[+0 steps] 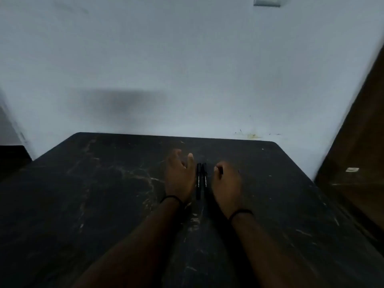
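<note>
Framing two slim black pens (201, 180) lying side by side on the scuffed dark bench (104, 204), the left hand (179, 177) spreads its fingers, the right hand (227, 183) curls, hold unclear; seemingly pre-grasp, lifting one needs a narrow pinch.

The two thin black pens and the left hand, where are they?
Left thin black pen (198, 181): head view, mid-barrel.
Right thin black pen (204, 179): head view, mid-barrel.
Left hand (179, 176): head view, its back.
</note>
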`<state>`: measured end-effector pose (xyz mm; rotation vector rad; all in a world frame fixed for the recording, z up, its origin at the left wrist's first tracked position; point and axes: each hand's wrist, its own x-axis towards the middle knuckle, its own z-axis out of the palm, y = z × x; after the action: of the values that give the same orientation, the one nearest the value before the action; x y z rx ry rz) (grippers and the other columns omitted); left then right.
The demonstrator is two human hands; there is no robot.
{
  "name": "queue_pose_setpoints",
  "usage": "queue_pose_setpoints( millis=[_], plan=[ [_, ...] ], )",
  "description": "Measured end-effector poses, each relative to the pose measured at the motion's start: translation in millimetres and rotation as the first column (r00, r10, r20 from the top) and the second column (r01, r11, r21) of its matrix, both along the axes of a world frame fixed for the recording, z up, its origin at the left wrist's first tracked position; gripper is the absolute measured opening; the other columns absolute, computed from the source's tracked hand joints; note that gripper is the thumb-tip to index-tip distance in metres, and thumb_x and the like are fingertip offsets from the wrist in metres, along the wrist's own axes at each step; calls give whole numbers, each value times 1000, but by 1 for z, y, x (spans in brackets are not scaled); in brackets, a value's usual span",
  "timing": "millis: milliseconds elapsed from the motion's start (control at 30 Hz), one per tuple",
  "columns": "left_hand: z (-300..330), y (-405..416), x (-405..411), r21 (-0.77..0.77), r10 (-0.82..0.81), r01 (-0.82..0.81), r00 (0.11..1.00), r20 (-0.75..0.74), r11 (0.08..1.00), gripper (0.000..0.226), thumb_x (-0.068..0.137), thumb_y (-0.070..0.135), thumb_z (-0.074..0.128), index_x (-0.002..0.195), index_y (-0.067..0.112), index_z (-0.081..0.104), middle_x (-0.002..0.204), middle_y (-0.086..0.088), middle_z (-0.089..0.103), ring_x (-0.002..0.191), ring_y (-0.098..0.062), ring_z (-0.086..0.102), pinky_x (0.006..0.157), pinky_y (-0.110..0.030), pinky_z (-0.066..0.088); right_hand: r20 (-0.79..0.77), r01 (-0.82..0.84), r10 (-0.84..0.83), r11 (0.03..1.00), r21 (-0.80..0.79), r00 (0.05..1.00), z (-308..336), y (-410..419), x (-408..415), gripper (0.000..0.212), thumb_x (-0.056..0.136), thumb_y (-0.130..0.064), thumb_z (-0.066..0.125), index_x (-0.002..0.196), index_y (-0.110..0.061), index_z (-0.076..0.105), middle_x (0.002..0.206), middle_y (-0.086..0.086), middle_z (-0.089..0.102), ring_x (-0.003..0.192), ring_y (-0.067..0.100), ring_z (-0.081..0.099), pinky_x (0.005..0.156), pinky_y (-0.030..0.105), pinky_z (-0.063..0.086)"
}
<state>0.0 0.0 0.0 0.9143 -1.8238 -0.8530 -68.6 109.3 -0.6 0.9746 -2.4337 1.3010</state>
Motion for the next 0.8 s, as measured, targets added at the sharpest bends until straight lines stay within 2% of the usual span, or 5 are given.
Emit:
queue_pose_setpoints(
  millis=[200,433,567,733,800],
  plan=[
    [-7,-25,-16,202,45,-23,993,-105,979,21,94,42,54,88,21,55,78,6,62,71,-11,59,57,-27,41,35,65,-74,979,195,997,-6,-23,-12,24,98,-38,53,81,-20,53,77,-3,56,73,18,56,63,31,41],
    [-8,-27,-18,158,41,-28,996,-82,987,16,95,34,57,82,24,55,75,6,61,66,-6,55,56,-23,38,10,57,-64,943,329,998,-3,-23,-13,32,93,-42,60,98,-10,63,97,7,67,92,26,64,70,30,43],
    [-8,-25,-16,114,29,-24,999,-40,993,22,96,32,56,76,22,55,72,6,58,64,-7,51,56,-25,35,22,39,-51,922,385,998,3,-17,-11,33,93,-37,59,77,-8,62,80,7,66,80,26,67,62,26,40],
    [-8,-22,-13,71,-21,23,1000,-22,997,30,96,32,54,70,18,52,67,3,54,61,-10,47,58,-29,37,3,21,-25,896,444,1000,7,-12,-6,32,95,-35,56,80,-7,61,95,14,70,91,31,67,68,30,43],
    [-8,-21,-13,48,-35,36,999,-21,998,32,96,33,54,68,17,51,66,2,54,60,-11,46,58,-29,37,57,13,-40,910,415,998,7,-12,-7,35,92,-32,57,69,-7,52,83,12,66,86,32,67,65,28,40]
  ],
)
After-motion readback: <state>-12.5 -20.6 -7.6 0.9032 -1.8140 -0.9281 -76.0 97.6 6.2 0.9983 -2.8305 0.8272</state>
